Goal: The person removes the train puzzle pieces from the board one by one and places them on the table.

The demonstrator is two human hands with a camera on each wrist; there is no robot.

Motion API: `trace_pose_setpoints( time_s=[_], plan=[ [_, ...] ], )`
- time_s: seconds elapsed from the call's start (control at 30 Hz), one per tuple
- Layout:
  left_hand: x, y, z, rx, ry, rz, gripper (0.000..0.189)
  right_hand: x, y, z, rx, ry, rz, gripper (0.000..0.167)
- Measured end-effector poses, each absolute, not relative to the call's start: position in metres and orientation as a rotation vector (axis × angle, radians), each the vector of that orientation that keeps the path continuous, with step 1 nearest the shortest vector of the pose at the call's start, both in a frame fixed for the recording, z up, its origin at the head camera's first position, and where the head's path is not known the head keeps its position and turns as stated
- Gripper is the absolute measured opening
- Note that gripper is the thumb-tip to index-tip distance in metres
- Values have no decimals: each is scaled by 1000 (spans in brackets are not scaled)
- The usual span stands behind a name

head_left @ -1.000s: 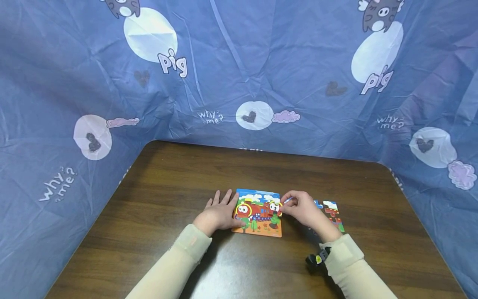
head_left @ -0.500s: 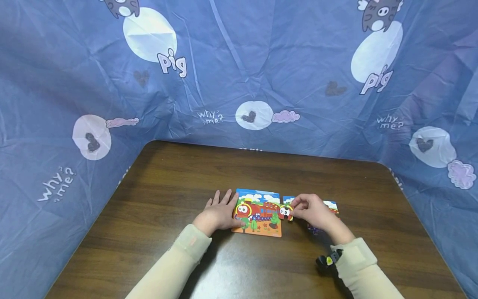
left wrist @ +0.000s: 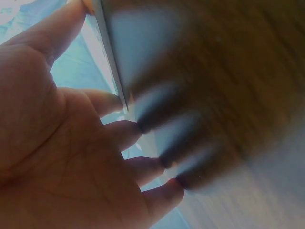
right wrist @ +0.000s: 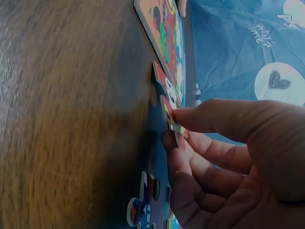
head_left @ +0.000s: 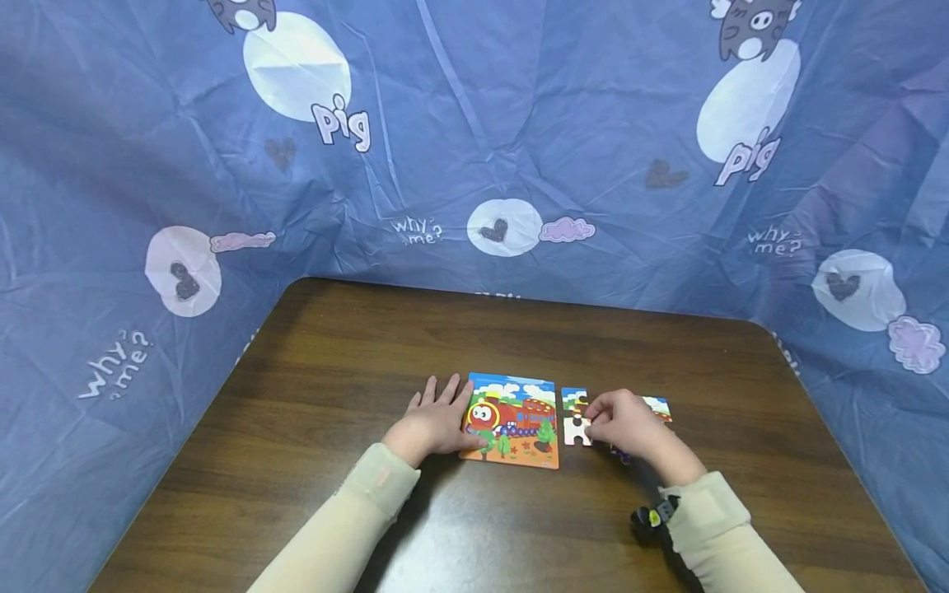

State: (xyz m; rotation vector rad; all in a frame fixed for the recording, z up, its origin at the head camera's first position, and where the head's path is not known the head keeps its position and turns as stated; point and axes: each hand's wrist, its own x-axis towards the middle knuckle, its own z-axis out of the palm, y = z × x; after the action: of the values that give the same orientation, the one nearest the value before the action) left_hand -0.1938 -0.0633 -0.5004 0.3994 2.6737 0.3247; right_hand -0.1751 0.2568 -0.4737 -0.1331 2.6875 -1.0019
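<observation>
A picture board of a red train with eyes (head_left: pixel 513 420) lies on the table. My left hand (head_left: pixel 428 424) rests at its left edge with spread, straight fingers, the thumb over the lower left part. To the right of the board, my right hand (head_left: pixel 630 428) pinches a puzzle piece (head_left: pixel 575 430) between thumb and fingers. The piece looks pale in the head view; in the right wrist view the puzzle piece (right wrist: pixel 167 89) shows an eye on red and is tilted. Behind it lies a sky-blue puzzle piece (head_left: pixel 573 398). Several others are partly hidden by my right hand.
Puzzle pieces (head_left: pixel 657 406) lie beyond my right hand, and a loose piece (right wrist: pixel 142 205) shows below it in the right wrist view. All lie on the brown wooden table (head_left: pixel 356 346). A blue printed cloth (head_left: pixel 445 148) hangs behind the table.
My right hand has drawn the eye piece from over the board's right edge rightward, clear of the board. The piece now looks pale. My left hand has stayed in place.
</observation>
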Motion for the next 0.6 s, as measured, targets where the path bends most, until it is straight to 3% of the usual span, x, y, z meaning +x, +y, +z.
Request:
trace_pose_setpoints(
  time_s=[0.27,0.6],
  plan=[
    [-184,-61,-478,372,2654,330,101,-174,251,-474,-173,2772,-894,20],
    [-193,-62,-497,374,2644,351,104,-173,248,-477,-173,2793,-862,23]
  ],
)
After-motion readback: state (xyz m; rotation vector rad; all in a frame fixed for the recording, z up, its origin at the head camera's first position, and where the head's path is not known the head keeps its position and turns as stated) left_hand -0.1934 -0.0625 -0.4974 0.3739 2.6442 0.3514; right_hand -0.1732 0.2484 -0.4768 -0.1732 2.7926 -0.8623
